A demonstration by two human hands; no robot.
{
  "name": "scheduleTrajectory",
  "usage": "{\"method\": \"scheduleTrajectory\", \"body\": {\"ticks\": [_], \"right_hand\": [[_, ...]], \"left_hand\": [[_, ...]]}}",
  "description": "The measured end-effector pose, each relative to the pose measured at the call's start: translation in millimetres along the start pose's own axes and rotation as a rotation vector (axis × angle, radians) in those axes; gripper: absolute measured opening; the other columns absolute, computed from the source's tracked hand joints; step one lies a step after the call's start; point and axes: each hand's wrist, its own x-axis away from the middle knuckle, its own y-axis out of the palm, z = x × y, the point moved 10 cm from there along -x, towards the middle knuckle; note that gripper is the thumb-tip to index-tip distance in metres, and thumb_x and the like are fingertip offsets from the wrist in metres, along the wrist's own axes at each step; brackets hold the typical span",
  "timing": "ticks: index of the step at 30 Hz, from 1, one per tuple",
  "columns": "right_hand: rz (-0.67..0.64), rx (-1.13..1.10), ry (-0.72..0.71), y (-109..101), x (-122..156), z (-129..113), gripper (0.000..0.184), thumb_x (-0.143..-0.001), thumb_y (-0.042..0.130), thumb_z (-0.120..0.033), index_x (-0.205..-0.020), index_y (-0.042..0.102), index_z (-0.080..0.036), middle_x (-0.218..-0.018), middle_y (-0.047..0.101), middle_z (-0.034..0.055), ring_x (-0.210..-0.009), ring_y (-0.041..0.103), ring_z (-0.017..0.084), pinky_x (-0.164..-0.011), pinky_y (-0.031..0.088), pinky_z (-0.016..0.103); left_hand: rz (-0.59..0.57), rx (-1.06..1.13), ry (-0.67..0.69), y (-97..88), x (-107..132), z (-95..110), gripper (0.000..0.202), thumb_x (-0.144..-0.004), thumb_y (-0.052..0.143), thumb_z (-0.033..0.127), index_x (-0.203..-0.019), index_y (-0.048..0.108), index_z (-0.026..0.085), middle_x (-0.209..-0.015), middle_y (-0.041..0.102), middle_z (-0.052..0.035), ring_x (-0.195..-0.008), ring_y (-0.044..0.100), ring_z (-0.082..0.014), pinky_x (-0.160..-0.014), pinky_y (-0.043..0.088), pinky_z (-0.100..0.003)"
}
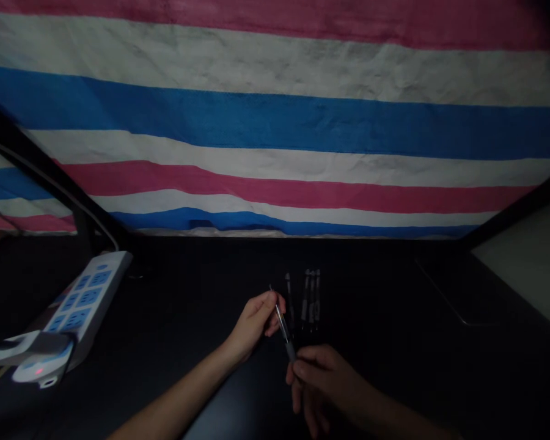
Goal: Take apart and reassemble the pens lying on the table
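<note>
Between my two hands is a slim pen [283, 327] with a clear barrel and a dark grip, held at a slant above the dark table. My left hand [256, 318] pinches its upper end with thumb and fingers. Around the lower end, near the grip, my right hand [321, 379] is closed, its other fingers hanging loosely below. Just beyond my hands a single pen [289, 296] lies on the table, partly hidden near my fingers. Several more pens [311, 296] lie side by side to its right.
On the left lies a white power strip [105, 281] with blue sockets, a plugged-in adapter [32, 351] and a cable. A striped red, white and blue sheet [275, 122] hangs behind the black table [201, 275]. A dark flat panel [467, 287] is at the right.
</note>
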Motion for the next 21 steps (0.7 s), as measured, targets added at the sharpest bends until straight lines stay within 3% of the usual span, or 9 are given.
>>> {"method": "scheduleTrajectory", "body": {"ticks": [3, 6, 16, 21], "right_hand": [[0.056, 0.071, 0.008, -3.3, 4.6, -3.8, 0.035, -0.085, 0.053, -0.045, -0.084, 0.056, -0.01, -0.068, 0.068, 0.0063, -0.038, 0.061, 0.01, -0.027, 0.025, 0.011], [0.083, 0.125, 0.033, -3.1, 8.3, -5.1, 0.033, -0.084, 0.054, -0.043, -0.082, 0.056, -0.01, -0.068, 0.069, 0.0072, -0.041, 0.062, 0.011, -0.027, 0.024, 0.011], [0.074, 0.122, 0.05, -5.8, 5.0, 1.9, 0.024, -0.081, 0.054, -0.034, -0.077, 0.055, -0.01, -0.058, 0.066, 0.0038, -0.037, 0.061, 0.012, -0.031, 0.038, 0.015], [0.091, 0.11, 0.059, -8.3, 6.6, -0.2, 0.027, -0.081, 0.055, -0.036, -0.075, 0.056, -0.01, -0.055, 0.064, 0.0027, -0.036, 0.059, 0.012, -0.034, 0.041, 0.017]], "left_hand": [[0.002, -0.023, 0.009, 2.0, 1.7, 0.2, 0.044, -0.084, 0.053, 0.054, -0.071, 0.057, 0.012, -0.049, 0.038, 0.0069, -0.04, 0.029, -0.0047, -0.041, 0.018, -0.02], [0.007, -0.029, -0.007, 3.3, 2.9, -2.6, 0.044, -0.082, 0.055, 0.054, -0.069, 0.057, 0.013, -0.048, 0.037, 0.0073, -0.039, 0.028, -0.0046, -0.04, 0.018, -0.02], [0.041, 0.018, -0.022, 2.0, 3.3, -7.6, 0.043, -0.082, 0.057, 0.053, -0.068, 0.058, 0.012, -0.045, 0.038, 0.0073, -0.037, 0.028, -0.004, -0.039, 0.016, -0.019], [0.064, 0.036, -0.042, 2.8, 4.4, -7.8, 0.043, -0.081, 0.058, 0.053, -0.068, 0.059, 0.012, -0.045, 0.038, 0.0075, -0.036, 0.028, -0.0037, -0.039, 0.015, -0.019]]}}
